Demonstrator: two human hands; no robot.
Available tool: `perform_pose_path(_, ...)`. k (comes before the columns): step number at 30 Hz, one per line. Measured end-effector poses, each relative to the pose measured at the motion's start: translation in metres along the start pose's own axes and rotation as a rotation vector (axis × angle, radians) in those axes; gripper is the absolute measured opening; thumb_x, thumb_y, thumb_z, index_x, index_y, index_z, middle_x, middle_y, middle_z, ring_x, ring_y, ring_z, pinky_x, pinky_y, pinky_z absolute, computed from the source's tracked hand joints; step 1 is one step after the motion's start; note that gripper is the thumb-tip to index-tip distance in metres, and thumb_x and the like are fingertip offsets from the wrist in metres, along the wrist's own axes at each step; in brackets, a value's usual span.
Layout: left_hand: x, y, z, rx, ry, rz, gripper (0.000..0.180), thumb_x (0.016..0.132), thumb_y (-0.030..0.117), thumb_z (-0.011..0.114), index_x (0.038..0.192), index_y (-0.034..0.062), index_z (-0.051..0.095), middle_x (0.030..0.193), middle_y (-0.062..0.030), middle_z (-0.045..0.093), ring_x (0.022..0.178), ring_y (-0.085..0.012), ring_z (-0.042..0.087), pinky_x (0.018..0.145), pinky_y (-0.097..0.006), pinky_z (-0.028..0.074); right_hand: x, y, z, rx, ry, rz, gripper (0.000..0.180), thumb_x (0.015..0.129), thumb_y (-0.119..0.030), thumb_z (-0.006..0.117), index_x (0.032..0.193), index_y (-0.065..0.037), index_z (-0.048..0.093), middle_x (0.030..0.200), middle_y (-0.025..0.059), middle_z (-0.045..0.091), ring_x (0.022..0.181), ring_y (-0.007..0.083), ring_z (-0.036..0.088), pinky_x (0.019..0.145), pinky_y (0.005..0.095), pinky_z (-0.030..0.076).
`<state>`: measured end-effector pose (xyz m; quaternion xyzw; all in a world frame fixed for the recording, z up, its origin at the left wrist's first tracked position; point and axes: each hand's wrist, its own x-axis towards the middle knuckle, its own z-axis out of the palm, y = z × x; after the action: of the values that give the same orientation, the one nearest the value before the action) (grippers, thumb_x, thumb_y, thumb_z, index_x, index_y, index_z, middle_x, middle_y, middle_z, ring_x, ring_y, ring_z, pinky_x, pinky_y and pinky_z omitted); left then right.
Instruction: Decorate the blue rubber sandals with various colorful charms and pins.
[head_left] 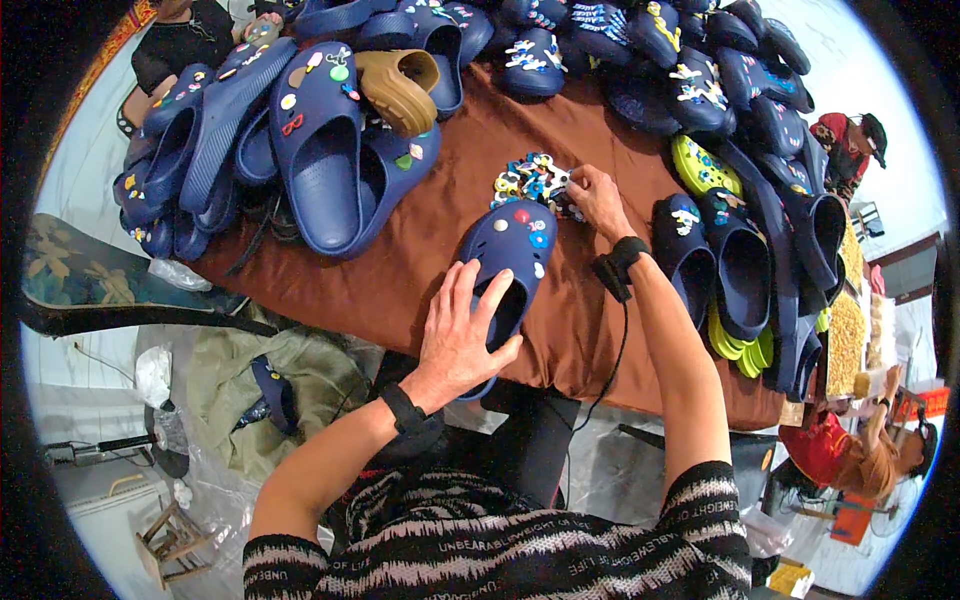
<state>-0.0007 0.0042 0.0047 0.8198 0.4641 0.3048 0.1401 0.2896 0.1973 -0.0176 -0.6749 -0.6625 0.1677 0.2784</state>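
A navy blue clog [495, 245] lies near the front edge of the cloth-covered table, toe pointing away from me. Red, blue and whitish charms sit on its toe. My left hand [462, 322] is closed over the clog's opening and heel, with the thumb and fingers bent around it. Just beyond the toe is a small heap of loose shoe charms [528, 180] in black, white, yellow and blue. At the heap's right edge, my right hand [598, 203] has its thumb and fingertips pinched together. Whatever lies between those fingertips is too small to make out.
Navy clogs [345, 150] are piled at the left, one tan clog [400, 90] among them. More decorated clogs [700, 90] fill the back, and others stand at the right beside a lime-green clog [706, 165]. Brown cloth [590, 330] covers the table. Other people sit around it.
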Motion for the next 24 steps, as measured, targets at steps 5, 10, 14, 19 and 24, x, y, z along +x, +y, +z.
perform_pose_path(5, -0.002, -0.002, -0.001, 0.008, 0.005, -0.005, 0.088, 0.075, 0.031, 0.079, 0.151, 0.0140, 0.038, 0.151, -0.0238, 0.033, 0.141, -0.0467, 0.033, 0.115, -0.055, 0.034, 0.019, -0.032, 0.011, -0.053, 0.095, -0.076, 0.023, 0.090, -0.022, 0.063, 0.106, -0.011, 0.074, 0.106, 0.0194, 0.072, 0.104, 0.0386, 0.068, 0.088, 0.0480, 0.053)
perform_pose_path(10, -0.001, 0.001, 0.000, 0.012, 0.011, 0.007, 0.088, 0.075, 0.031, 0.080, 0.151, 0.0137, 0.038, 0.151, -0.0241, 0.033, 0.141, -0.0467, 0.033, 0.115, -0.055, 0.034, 0.042, -0.032, 0.019, -0.214, 0.015, -0.158, 0.029, 0.089, -0.019, 0.066, 0.117, -0.016, 0.074, 0.113, 0.0183, 0.070, 0.108, 0.0376, 0.066, 0.093, 0.0478, 0.053)
perform_pose_path(14, -0.003, 0.000, -0.001, 0.004, 0.016, 0.010, 0.089, 0.075, 0.032, 0.081, 0.151, 0.0149, 0.038, 0.152, -0.0239, 0.032, 0.141, -0.0469, 0.033, 0.114, -0.057, 0.034, 0.048, -0.030, 0.021, -0.266, -0.077, -0.156, 0.032, 0.087, -0.019, 0.069, 0.119, -0.018, 0.073, 0.121, 0.0183, 0.066, 0.115, 0.0382, 0.063, 0.096, 0.0479, 0.052)
perform_pose_path(19, -0.004, -0.003, -0.001, -0.009, 0.027, 0.011, 0.090, 0.074, 0.032, 0.081, 0.151, 0.0155, 0.037, 0.152, -0.0233, 0.032, 0.141, -0.0472, 0.033, 0.114, -0.058, 0.034, 0.050, -0.027, 0.029, -0.201, -0.055, -0.113, 0.029, 0.086, -0.021, 0.073, 0.113, -0.013, 0.074, 0.118, 0.0195, 0.068, 0.111, 0.0408, 0.064, 0.093, 0.0499, 0.052)
perform_pose_path(24, -0.001, 0.000, 0.002, -0.020, 0.033, 0.028, 0.089, 0.074, 0.031, 0.081, 0.151, 0.0158, 0.037, 0.151, -0.0234, 0.033, 0.141, -0.0470, 0.033, 0.114, -0.058, 0.035, 0.049, -0.011, 0.017, 0.146, -0.036, -0.076, 0.021, 0.087, -0.019, 0.073, 0.102, -0.004, 0.074, 0.096, 0.0143, 0.074, 0.084, 0.0285, 0.070, 0.076, 0.0402, 0.055)
